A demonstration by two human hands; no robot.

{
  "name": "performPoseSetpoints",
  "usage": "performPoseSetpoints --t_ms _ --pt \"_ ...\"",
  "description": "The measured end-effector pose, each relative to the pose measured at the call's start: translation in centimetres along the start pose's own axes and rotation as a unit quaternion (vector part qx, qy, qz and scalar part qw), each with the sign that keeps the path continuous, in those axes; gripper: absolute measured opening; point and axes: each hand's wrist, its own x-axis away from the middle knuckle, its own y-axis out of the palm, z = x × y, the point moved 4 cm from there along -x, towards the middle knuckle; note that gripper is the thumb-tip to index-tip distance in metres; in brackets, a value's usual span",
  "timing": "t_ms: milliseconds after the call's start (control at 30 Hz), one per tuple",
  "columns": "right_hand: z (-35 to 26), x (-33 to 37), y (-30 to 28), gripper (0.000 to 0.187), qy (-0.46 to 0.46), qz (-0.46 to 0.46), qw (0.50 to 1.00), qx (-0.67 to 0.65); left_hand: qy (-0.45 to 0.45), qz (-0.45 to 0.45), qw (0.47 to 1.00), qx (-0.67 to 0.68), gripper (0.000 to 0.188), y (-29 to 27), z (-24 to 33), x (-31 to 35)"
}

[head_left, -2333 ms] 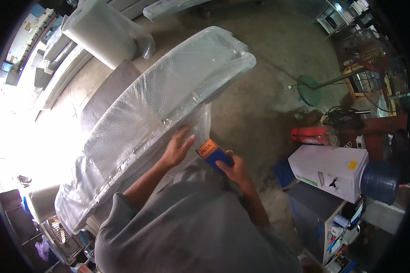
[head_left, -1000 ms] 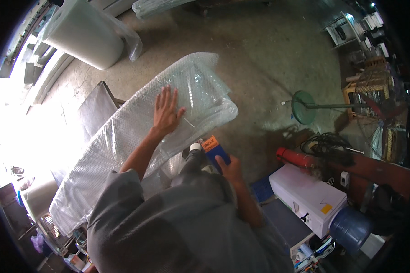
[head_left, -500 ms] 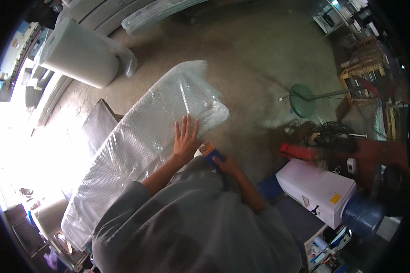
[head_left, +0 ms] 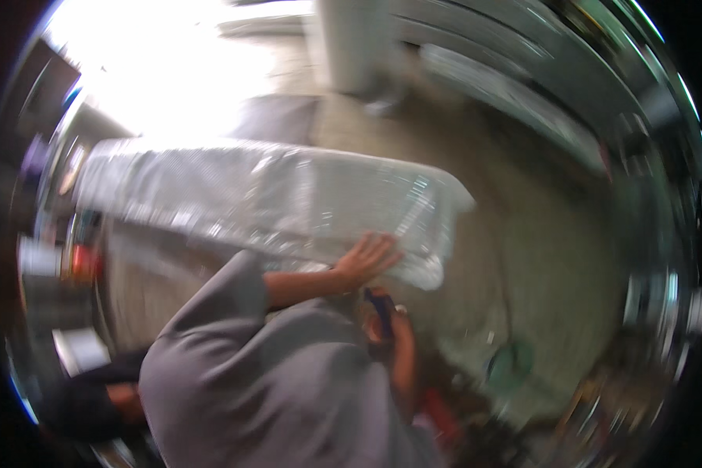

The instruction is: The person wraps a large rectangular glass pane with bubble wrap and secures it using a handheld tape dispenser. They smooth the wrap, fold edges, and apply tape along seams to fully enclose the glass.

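A long package in clear bubble wrap (head_left: 281, 187) stretches across the view, its right end near my hands. My left hand (head_left: 366, 259) lies on the wrap near that end, palm down with fingers spread. Just below it, my right hand (head_left: 400, 331) is closed around a blue and orange hand-held object (head_left: 380, 310). That object sits close to the package's near edge, and motion blur hides its exact kind. Clear strips shine on the wrap beyond my left fingers.
A large upright white roll (head_left: 355, 47) stands beyond the package, near a grey flat piece (head_left: 277, 117). Long wrapped pieces (head_left: 507, 97) lie at the back right. A green round base (head_left: 510, 364) is on the floor at right. Another person's dark sleeve (head_left: 86, 402) shows at lower left.
My view has swung to the right, so the package now lies nearly level across it. My left hand stays spread on the wrap; my right still grips the blue and orange object.
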Motion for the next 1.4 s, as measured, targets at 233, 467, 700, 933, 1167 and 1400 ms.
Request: performPoseSetpoints --t_ms 233,467,700,933,1167,1400 --pt "0.3 1.8 -10.3 0.066 -0.177 -0.029 0.904 0.388 -0.015 0.119 0.989 -0.087 0.099 0.9 1.1 2.0" --pt "-10.8 12.0 -15.3 0.061 -0.096 -0.152 0.851 0.493 -0.65 0.246 0.704 0.144 0.104 3.6 5.4 18.2" --pt "-23.2 17.0 -10.8 0.059 -0.17 -0.236 0.909 0.298 -0.822 0.319 0.054 0.47 0.125 17.4 12.0 35.1" --pt "-32.7 17.6 -7.3 0.056 -0.119 -0.184 0.913 0.343 -0.6 0.501 -0.136 0.608 0.103 28.8 9.4 30.4" --pt "-39.3 15.5 -6.4 0.054 -0.196 -0.1 0.924 0.311 -0.576 0.489 -0.214 0.619 0.089 24.8 14.5 28.9" --pt "-46.8 8.7 -0.3 0.05 -0.26 -0.221 0.882 0.324 -0.64 0.54 0.107 0.537 0.057 0.7 14.6 27.4"
